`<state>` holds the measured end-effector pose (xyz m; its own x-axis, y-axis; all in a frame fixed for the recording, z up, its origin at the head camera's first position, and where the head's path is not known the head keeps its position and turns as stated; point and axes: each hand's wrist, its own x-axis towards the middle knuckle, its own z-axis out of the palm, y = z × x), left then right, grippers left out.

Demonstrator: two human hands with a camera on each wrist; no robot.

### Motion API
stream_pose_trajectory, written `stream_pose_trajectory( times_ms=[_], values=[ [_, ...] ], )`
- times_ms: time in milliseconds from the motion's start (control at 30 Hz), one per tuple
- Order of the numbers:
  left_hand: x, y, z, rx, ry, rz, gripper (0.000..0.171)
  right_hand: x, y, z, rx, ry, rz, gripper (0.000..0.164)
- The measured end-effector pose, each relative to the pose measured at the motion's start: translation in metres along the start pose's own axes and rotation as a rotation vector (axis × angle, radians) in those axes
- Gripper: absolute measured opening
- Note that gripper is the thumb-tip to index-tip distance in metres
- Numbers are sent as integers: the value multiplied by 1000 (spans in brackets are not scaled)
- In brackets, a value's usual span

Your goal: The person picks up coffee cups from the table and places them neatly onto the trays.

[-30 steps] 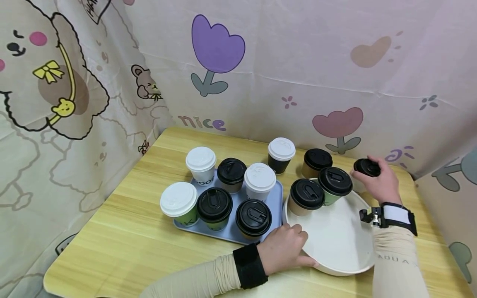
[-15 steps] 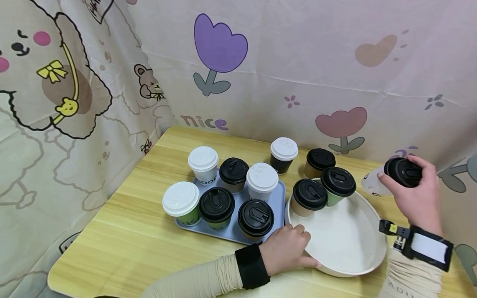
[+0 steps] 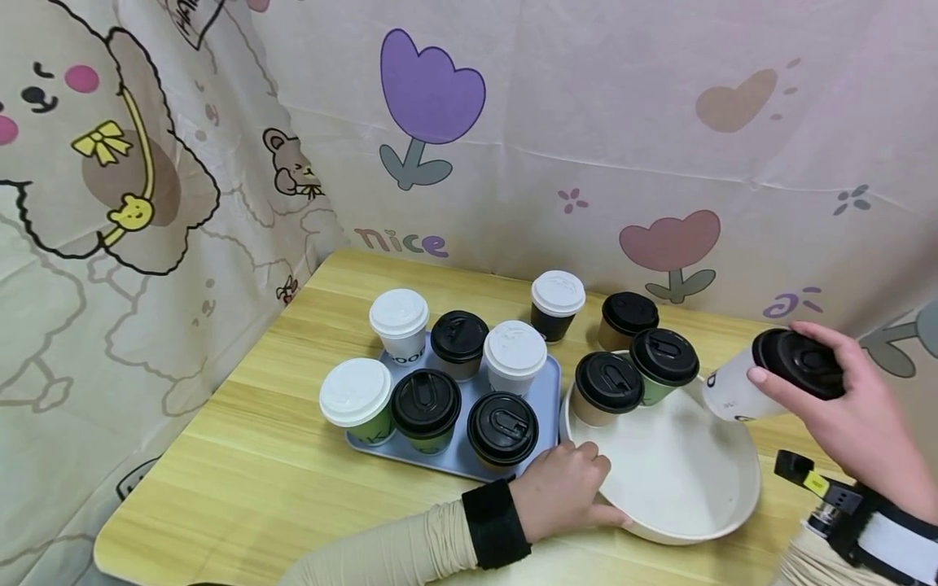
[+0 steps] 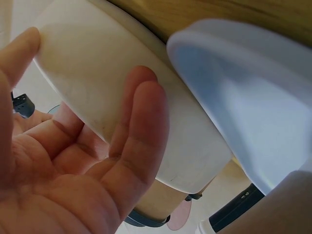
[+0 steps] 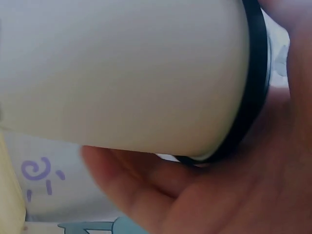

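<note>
My right hand (image 3: 865, 415) grips a white paper coffee cup (image 3: 743, 389) round its black lid; dark print shows on its side. Tilted, with its base pointing left, the cup is by the right rim of a round white tray (image 3: 681, 480). The cup's pale wall (image 5: 122, 73) fills most of the right wrist view. My left hand (image 3: 560, 492) holds the tray's near left edge, with fingers (image 4: 148, 122) against the outer wall. Inside the tray, at the back left, stand a brown cup (image 3: 607, 387) and a green cup (image 3: 663, 366), both black-lidded.
Left of the round tray, a blue rectangular tray (image 3: 545, 391) bears several lidded cups. Behind stand a black cup with a white lid (image 3: 557, 303) and a brown black-lidded cup (image 3: 626, 319). A printed curtain (image 3: 528, 106) borders the wooden table (image 3: 278, 423).
My right hand has lifted the white cup from behind the round tray, swung it right, then brought it lower and nearer, tilted. The left hand stays on the tray.
</note>
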<state>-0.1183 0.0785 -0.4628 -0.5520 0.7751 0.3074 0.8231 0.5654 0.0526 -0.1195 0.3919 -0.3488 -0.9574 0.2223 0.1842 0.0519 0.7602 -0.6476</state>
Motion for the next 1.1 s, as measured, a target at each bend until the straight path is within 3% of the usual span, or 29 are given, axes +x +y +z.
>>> stream_pose_trajectory(
  times_ms=[133, 567, 800, 1100],
  values=[
    [0, 0, -1, -11, -9, -5, 52, 1, 4, -2, -31, -95, -43, 83],
    [0, 0, 0, -8, -9, -3, 53, 4, 6, -2, -86, -342, 9, 102],
    [0, 0, -1, -23, -19, -20, 53, 7, 7, 2, -87, -408, 25, 112],
    [0, 0, 0, -19, -10, -14, 53, 10, 14, 7, -140, -451, 13, 94]
  ],
)
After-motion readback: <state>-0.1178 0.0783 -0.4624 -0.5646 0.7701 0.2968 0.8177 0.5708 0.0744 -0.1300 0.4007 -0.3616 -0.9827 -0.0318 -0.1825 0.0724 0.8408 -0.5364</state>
